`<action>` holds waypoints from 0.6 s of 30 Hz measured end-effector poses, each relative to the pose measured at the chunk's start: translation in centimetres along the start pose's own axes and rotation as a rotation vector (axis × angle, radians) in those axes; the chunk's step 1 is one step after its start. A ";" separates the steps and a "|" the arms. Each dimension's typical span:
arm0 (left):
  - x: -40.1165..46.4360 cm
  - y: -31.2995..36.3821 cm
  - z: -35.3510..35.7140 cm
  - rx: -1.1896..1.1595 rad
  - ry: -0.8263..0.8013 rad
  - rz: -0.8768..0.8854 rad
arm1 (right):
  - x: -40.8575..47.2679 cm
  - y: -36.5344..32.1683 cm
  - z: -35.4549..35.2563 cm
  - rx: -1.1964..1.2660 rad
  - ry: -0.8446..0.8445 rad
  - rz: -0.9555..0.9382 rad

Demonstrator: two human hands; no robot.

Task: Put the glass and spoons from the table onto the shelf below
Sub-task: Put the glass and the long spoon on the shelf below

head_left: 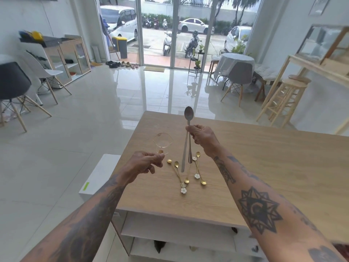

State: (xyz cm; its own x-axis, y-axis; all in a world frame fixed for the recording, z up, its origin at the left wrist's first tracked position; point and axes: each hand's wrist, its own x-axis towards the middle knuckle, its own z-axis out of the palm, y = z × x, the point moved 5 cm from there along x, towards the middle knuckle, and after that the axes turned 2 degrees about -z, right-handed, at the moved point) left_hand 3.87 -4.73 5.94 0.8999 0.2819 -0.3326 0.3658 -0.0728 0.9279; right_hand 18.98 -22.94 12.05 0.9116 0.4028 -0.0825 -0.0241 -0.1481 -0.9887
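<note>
My left hand [146,162] holds a clear glass [162,142] by its base, lifted over the left edge of the wooden table [264,167] and tilted so its mouth faces me. My right hand [201,136] grips long silver spoons [188,118] upright, bowl end up, handles hanging down over the tabletop. Several small gold spoons with white flower ends [187,174] lie scattered on the table between my hands. The white shelf [177,224] sits below the tabletop at the near edge.
A white box [100,174] stands on the floor left of the table. Chairs [43,76] stand at the left, a wooden stool [287,99] and a counter at the right. Shiny tiled floor stretches to glass doors at the back.
</note>
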 end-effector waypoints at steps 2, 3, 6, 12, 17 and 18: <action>-1.7 0.7 0.5 -0.001 0.022 0.027 | -1.6 -0.9 -0.4 -0.003 -0.029 -0.028; -2.6 0.8 0.7 -0.006 0.034 0.034 | -2.4 -1.3 -0.6 -0.005 -0.045 -0.044; -5.2 0.5 1.1 -0.012 0.059 0.038 | -4.7 -1.6 -0.6 0.023 -0.093 -0.084; -9.2 -2.4 0.6 -0.007 0.102 0.004 | -9.0 -0.6 1.2 0.123 -0.197 -0.060; -11.4 -4.7 -0.6 -0.017 0.116 -0.002 | -12.4 0.9 3.5 0.133 -0.219 -0.031; -12.0 -5.3 -0.8 -0.021 0.109 -0.005 | -13.1 1.5 4.1 0.128 -0.214 -0.015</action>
State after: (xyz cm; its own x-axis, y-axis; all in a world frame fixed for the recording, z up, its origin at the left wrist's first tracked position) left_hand -9.02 -7.00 5.17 0.8666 0.3845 -0.3180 0.3640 -0.0511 0.9300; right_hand 5.32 -24.75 11.17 0.8048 0.5882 -0.0793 -0.0758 -0.0307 -0.9967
